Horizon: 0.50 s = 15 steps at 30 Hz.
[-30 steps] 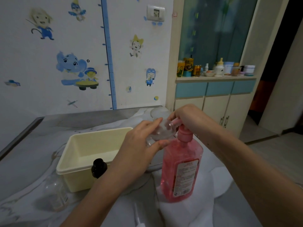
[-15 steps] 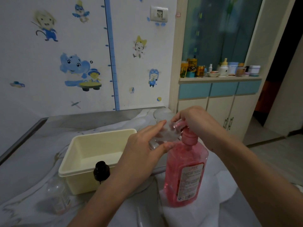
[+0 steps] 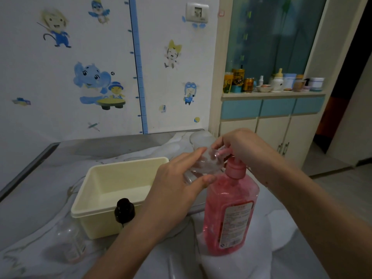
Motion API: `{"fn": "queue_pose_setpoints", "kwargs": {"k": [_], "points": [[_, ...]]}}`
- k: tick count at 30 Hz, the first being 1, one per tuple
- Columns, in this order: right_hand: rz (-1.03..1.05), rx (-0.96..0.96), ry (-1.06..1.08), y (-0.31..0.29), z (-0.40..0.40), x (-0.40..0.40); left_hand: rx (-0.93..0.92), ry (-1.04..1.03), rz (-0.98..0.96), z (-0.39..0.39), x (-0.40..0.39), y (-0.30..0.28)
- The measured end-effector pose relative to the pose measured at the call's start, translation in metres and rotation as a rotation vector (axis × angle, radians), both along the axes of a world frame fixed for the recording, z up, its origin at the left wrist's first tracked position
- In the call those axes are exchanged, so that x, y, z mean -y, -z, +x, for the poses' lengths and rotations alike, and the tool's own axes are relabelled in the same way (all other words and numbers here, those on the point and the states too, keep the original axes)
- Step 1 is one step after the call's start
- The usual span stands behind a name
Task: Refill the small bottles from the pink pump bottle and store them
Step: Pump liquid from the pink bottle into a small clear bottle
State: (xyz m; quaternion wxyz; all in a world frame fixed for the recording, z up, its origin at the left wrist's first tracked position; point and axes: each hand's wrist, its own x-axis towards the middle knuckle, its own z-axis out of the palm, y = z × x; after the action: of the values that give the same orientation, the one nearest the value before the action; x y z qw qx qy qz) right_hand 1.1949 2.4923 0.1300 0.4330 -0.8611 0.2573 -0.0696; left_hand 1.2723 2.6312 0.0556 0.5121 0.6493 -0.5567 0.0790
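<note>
The pink pump bottle stands upright on the table, right of centre. My right hand rests on top of its pump head, fingers curled over it. My left hand grips a small clear bottle and holds it tilted against the pump's nozzle. A cream plastic tub sits to the left with nothing visible inside. In front of the tub stand a small bottle with a black cap and a small clear bottle.
A white cloth lies under the pump bottle on the marbled table. Behind is a wall with cartoon stickers. A cabinet shelf at the back right carries jars and cans. A doorway opens at the far right.
The view has shifted slightly. Both hands stay at the pump head, with the clear bottle still held under the nozzle.
</note>
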Motion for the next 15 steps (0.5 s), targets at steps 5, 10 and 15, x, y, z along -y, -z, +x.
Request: {"fn": "queue_pose_setpoints", "kwargs": {"k": [5,10,15], "points": [[0.003,0.08,0.053,0.003,-0.005,-0.007,0.055,-0.004,0.002,0.0,0.0,0.0],[-0.063,0.055,0.075,0.004,-0.01,-0.013,0.072,0.008,0.03,0.0,0.002,0.002],[-0.04,-0.034,0.055,-0.003,0.0,-0.009,0.059,0.009,0.005,0.0,0.002,0.0]]}}
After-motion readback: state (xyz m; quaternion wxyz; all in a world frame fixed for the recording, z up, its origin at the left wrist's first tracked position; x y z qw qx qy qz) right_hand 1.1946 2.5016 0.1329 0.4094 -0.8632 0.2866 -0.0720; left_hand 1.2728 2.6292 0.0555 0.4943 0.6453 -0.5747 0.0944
